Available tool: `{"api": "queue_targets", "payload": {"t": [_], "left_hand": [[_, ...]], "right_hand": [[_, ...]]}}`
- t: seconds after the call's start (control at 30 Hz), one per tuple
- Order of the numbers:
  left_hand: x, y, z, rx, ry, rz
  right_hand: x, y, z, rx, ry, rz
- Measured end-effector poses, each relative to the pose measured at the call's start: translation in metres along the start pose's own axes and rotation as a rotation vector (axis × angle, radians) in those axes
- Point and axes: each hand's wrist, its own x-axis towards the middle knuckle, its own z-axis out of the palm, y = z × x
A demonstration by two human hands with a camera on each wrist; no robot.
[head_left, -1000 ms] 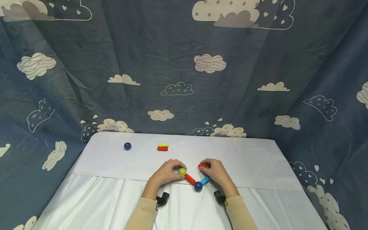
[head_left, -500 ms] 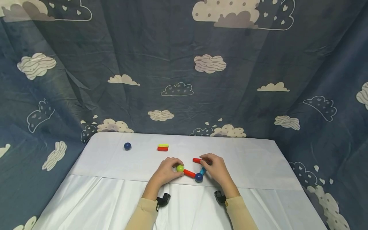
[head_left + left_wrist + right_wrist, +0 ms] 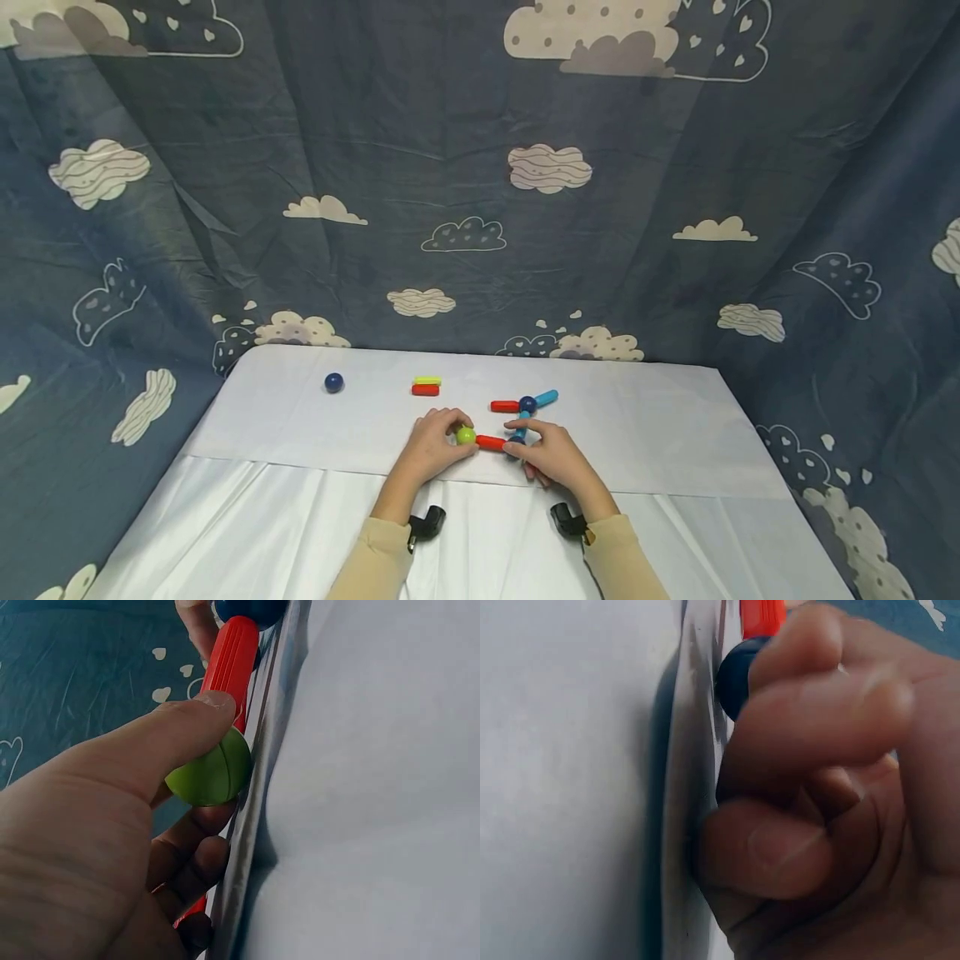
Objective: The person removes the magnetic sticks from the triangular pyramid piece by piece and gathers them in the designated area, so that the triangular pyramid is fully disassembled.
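My left hand [image 3: 435,442] pinches a lime-green ball [image 3: 466,437] between thumb and fingers; in the left wrist view the thumb also lies on a ridged red rod [image 3: 234,660]. That rod runs from the green ball to the near dark blue ball [image 3: 733,681]. My right hand [image 3: 558,452] holds this blue ball between thumb and index finger, covering much of it. A light blue rod [image 3: 523,416] leads from it to a farther dark blue ball [image 3: 528,404]. From there a second red rod [image 3: 505,407] points left and another light blue rod [image 3: 547,398] points right.
Toward the back of the white-covered table [image 3: 645,425], a loose dark blue ball [image 3: 333,382] lies at left. Right of it, a yellow-green rod [image 3: 427,381] and a red rod [image 3: 425,390] lie side by side. A dark cloud-patterned cloth [image 3: 465,275] hangs behind the table.
The joined piece has turned, its far branches now showing beyond my right hand. That hand has moved nearer and left onto the near blue ball. My left hand keeps the green ball, shifting slightly left.
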Motion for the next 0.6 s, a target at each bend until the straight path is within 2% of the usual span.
{"api": "queue_targets", "payload": {"t": [0.13,0.27,0.6], "left_hand": [[-0.0001,0.0010,0.0011,-0.024,-0.026,-0.013],[0.0003,0.0019,0.0005,-0.048,-0.051,-0.024],[-0.0012,-0.0047,-0.0066,-0.186,-0.084,-0.054]], "right_hand": [[-0.0008,0.0012,0.0018,-0.032,-0.031,-0.022],[-0.0009,0.0015,0.0037,-0.063,-0.020,-0.028],[0.0001,0.0014,0.0051,-0.036,-0.013,-0.025]]}}
